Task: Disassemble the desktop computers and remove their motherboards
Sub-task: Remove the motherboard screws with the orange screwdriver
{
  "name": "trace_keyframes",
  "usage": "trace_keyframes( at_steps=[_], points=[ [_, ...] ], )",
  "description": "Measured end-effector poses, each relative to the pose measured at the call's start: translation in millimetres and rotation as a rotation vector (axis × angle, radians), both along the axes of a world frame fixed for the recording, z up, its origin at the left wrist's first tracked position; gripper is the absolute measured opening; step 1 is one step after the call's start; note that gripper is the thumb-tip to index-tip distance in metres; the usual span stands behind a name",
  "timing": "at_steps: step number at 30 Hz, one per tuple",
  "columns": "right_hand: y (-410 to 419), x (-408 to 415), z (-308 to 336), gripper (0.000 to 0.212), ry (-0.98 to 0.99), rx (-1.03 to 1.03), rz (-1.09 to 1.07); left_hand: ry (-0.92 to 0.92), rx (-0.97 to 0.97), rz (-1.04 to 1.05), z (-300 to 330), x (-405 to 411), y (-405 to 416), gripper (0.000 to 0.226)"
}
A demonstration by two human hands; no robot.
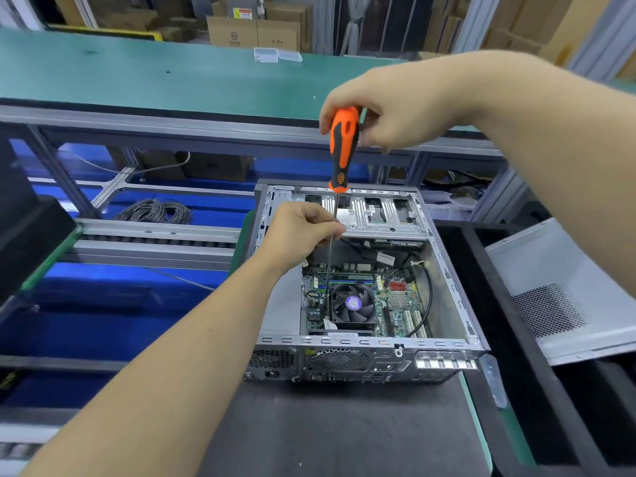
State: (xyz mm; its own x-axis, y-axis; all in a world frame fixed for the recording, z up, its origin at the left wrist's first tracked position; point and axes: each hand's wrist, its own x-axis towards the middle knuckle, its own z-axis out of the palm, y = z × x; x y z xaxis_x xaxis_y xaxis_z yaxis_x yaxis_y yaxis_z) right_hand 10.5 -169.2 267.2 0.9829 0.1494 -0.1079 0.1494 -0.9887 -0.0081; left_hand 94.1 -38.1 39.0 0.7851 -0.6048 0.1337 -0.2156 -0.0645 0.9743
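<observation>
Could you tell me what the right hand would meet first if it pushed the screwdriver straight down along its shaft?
Probably the motherboard just left of the fan, where the screwdriver held by the right hand already points; exact depth is unclear.

— Where does the head view look from?

— From above and behind the open desktop case (364, 284), tipped forward and down. Both forearms run in from the bottom corners toward the middle, so the camera sits at the person's head.

— Which way does it face?

— Across the dark work mat (344, 428) toward a green bench top (137, 74), with stacked cardboard boxes (254, 29) beyond it at the top edge.

— How near is it?

— Close: the case fills the centre, its rear panel nearest the viewer. The lens is wide, and straight edges bow near the borders.

— Any second view sharing the scene?

— Only this one is given.
</observation>
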Motion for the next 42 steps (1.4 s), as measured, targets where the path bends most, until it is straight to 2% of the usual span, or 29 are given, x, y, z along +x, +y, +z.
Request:
trace_keyframes(
  at_steps=[2,3,5,6,9,10,13,16,17,18,20,23,25,27,30,31,35,40,42],
  points=[
    [4.7,1.1,-0.5,0.041,0.065,0.007,-0.11,-0.031,0.005,-0.006,0.8,0.4,-3.4,0.013],
    [6.6,5.0,-3.3,0.045,0.039,-0.077,-0.135,-0.042,0.007,-0.013,1.2,-1.1,-5.3,0.016],
    [7.0,9.4,-7.3,0.056,-0.125,-0.292,-0.094,-0.062,0.009,-0.022,1.6,-4.1,-7.4,0.016],
    [7.0,8.8,-9.6,0.052,-0.161,-0.319,-0.055,-0.074,0.007,-0.031,2.0,-5.1,-7.6,0.015],
    [-0.1,2.2,-7.9,0.014,-0.153,-0.174,0.054,-0.033,0.003,-0.101,6.1,-5.7,-6.6,0.019],
    [-1.5,-0.9,-6.8,0.012,-0.127,-0.113,0.062,-0.023,0.011,-0.114,7.5,-4.6,-6.4,0.022],
    [-4.0,2.6,-5.7,0.033,-0.087,-0.03,0.0,-0.011,-0.001,-0.085,9.5,-2.1,-6.2,0.021],
    [-3.1,9.2,-7.5,0.059,-0.049,-0.118,-0.227,0.02,-0.024,-0.039,6.4,-1.8,-5.5,0.021],
    [-3.3,9.8,-8.9,0.059,-0.076,-0.155,-0.194,0.021,-0.032,-0.037,5.1,-1.6,-4.9,0.02],
    [-3.6,9.2,-10.0,0.049,-0.105,-0.153,-0.126,0.019,-0.034,-0.035,4.4,-1.8,-4.2,0.017],
    [-5.2,3.4,-7.1,0.021,-0.071,-0.041,-0.025,0.003,-0.015,-0.019,5.7,-2.8,-2.9,0.012],
    [-3.0,-0.8,-2.7,0.033,0.063,0.1,-0.112,-0.026,0.007,-0.005,8.8,-3.2,-6.6,0.018],
    [0.8,3.1,-12.2,0.044,-0.025,-0.034,-0.18,-0.039,-0.001,-0.002,9.1,-6.2,-10.3,0.02],
    [1.9,3.9,-22.4,0.041,-0.19,-0.203,-0.103,-0.038,-0.018,0.025,7.5,-10.0,-12.0,0.016],
    [-2.7,-4.8,-23.3,0.009,-0.165,-0.067,0.056,-0.064,-0.014,0.08,7.1,-11.3,-11.9,0.014],
    [-5.6,-8.2,-22.1,0.007,-0.134,-0.004,0.058,-0.07,-0.01,0.085,7.3,-12.2,-12.3,0.016],
    [-10.5,-19.7,-30.5,0.042,-0.17,0.331,-0.031,-0.103,-0.019,0.1,11.3,-21.4,-16.1,0.019],
    [-11.3,-41.1,-36.9,0.053,-0.593,0.525,-0.157,-0.157,-0.122,0.116,38.7,-37.2,-34.1,0.015],
    [-18.9,-51.9,-26.0,0.053,-0.666,0.568,-0.161,-0.189,-0.157,0.092,50.1,-47.0,-48.8,0.015]
  ],
)
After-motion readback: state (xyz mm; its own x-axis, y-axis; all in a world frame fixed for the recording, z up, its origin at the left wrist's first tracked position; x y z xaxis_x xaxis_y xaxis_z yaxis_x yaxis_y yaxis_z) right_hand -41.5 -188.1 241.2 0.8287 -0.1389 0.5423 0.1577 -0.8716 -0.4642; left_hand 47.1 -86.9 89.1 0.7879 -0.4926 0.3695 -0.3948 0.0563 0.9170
